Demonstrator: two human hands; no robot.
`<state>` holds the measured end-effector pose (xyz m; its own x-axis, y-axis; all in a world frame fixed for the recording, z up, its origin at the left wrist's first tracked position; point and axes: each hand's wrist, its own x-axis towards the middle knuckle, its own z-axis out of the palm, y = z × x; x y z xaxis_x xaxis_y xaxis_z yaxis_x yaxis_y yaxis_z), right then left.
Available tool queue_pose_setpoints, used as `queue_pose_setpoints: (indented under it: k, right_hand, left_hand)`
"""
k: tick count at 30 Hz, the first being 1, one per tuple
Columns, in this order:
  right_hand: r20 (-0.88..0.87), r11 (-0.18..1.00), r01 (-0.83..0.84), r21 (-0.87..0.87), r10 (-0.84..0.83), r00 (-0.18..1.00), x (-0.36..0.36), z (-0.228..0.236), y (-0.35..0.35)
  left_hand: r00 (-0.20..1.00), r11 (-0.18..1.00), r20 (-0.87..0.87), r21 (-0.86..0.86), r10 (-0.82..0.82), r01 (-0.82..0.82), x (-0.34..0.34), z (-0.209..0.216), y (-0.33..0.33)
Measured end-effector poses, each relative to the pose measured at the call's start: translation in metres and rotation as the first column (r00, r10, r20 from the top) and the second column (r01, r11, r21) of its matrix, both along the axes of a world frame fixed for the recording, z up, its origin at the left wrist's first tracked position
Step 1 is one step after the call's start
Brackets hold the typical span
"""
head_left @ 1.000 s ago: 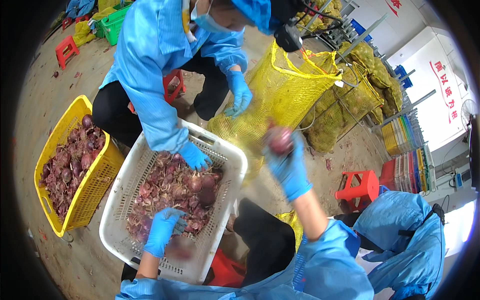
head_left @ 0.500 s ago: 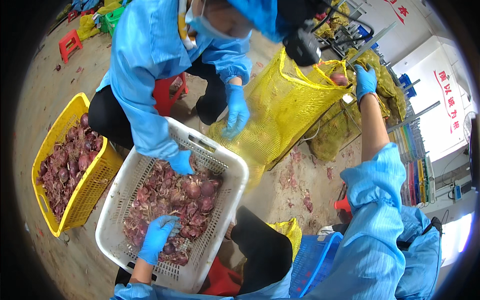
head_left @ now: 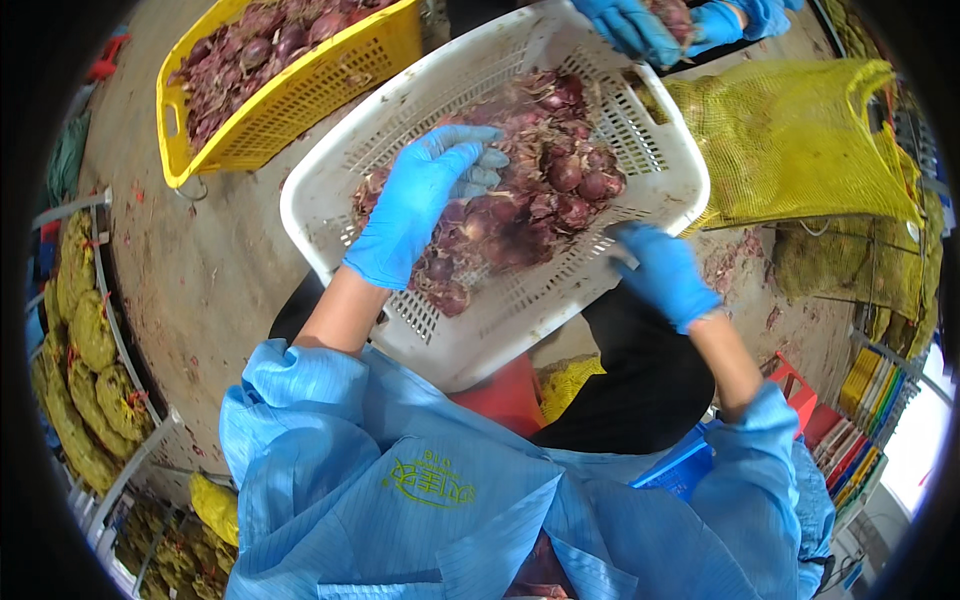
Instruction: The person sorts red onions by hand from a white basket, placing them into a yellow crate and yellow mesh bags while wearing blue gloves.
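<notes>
A white slatted plastic basket stands in front of me, holding red onions among loose dry skins. My left hand, in a blue glove, hovers over the onion pile with its fingers apart and nothing visible in them. On the basket's near right side is my right hand, also blue-gloved. It is smeared by motion, so its fingers do not show clearly. Across the basket's far right corner, a co-worker's gloved hands hold an onion.
A yellow slatted basket full of red onions stands at the far left. To the right lies a yellow mesh sack. A blue crate and a red stool are close to my legs. Filled sacks line a rack at left.
My right hand has left the yellow mesh sack and come back beside the white basket. My left hand has lifted from among the onions. The view has swung down.
</notes>
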<state>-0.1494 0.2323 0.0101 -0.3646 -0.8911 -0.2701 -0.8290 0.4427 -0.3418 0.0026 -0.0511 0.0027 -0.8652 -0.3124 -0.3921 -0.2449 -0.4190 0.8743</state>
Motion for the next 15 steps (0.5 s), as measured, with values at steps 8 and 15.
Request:
queue_pose_setpoints:
  k: [8,15]
  right_hand:
    - [0.185,0.85,-0.123,0.511,0.031,0.982,0.062,-0.21,-0.099]
    - [0.144,0.675,0.143,0.724,-0.35,0.925,0.132,-0.29,-0.127]
  left_hand:
    - [0.981,0.981,-0.011,0.003,0.194,-0.194,0.045,0.02,-0.038]
    - [0.976,0.975,-0.017,0.053,0.217,-0.215,0.067,0.026,-0.048]
